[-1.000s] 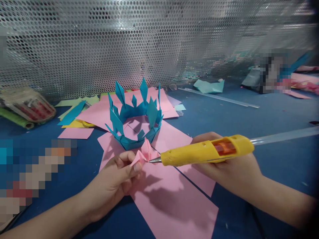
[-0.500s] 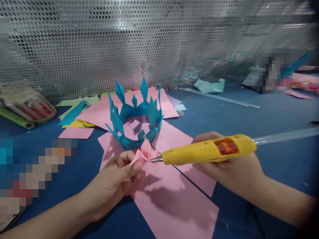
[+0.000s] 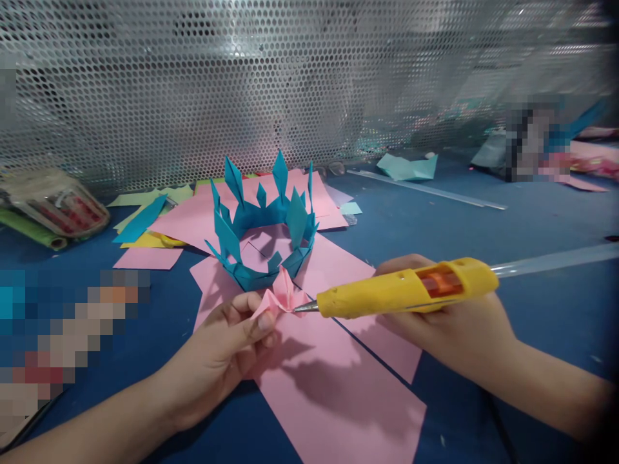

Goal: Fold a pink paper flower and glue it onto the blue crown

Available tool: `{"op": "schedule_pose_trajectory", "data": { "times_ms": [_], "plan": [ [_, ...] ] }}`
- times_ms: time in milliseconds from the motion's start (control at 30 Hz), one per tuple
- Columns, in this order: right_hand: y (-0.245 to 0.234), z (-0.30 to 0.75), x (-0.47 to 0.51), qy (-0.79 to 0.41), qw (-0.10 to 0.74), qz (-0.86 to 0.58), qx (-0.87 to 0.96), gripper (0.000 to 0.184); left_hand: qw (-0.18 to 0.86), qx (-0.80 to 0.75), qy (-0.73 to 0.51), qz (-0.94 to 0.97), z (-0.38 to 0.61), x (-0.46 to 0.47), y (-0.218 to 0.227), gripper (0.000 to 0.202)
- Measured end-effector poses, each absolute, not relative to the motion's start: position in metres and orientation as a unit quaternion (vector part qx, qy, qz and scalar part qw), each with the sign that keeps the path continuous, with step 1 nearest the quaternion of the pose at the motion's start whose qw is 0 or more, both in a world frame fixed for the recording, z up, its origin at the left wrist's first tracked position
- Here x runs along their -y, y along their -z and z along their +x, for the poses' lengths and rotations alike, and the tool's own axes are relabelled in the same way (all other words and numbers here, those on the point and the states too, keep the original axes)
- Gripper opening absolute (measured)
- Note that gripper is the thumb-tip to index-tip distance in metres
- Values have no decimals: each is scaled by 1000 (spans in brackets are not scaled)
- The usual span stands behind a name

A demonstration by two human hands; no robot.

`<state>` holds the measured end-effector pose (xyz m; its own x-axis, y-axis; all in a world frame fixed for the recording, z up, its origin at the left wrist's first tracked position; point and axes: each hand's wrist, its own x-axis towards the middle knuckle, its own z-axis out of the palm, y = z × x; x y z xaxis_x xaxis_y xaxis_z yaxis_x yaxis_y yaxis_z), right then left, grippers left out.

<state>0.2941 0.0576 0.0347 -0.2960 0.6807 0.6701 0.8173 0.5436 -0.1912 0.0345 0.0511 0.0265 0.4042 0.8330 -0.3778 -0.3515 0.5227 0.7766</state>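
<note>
The left hand (image 3: 235,336) pinches a pointed pink folded-paper piece (image 3: 284,290) at the leftward-facing metal tip (image 3: 307,307) of the long yellow plastic glue gun (image 3: 372,294) gripped crosswise by the right hand (image 3: 459,332).

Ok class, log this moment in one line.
left hand: holds pink folded paper; right hand: holds glue gun, nozzle at paper; blue crown: on pink sheets

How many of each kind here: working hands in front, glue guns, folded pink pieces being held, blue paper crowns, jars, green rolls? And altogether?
Working hands: 2, left hand and right hand
Glue gun: 1
Folded pink piece: 1
Blue crown: 1
Jar: 1
Green roll: 1
Total: 7
</note>
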Motion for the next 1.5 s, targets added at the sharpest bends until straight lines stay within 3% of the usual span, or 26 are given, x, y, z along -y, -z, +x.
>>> {"op": "schedule_pose_trajectory", "data": {
  "times_ms": [467,1500],
  "plan": [
    [-33,297,-59,107,361,-473,797,18,783,-390,-375,307,37,-51,-27,34],
    [-33,297,-61,92,346,-511,782,15,769,-403,-382,319,36,-49,-30,32]
  ]
}}
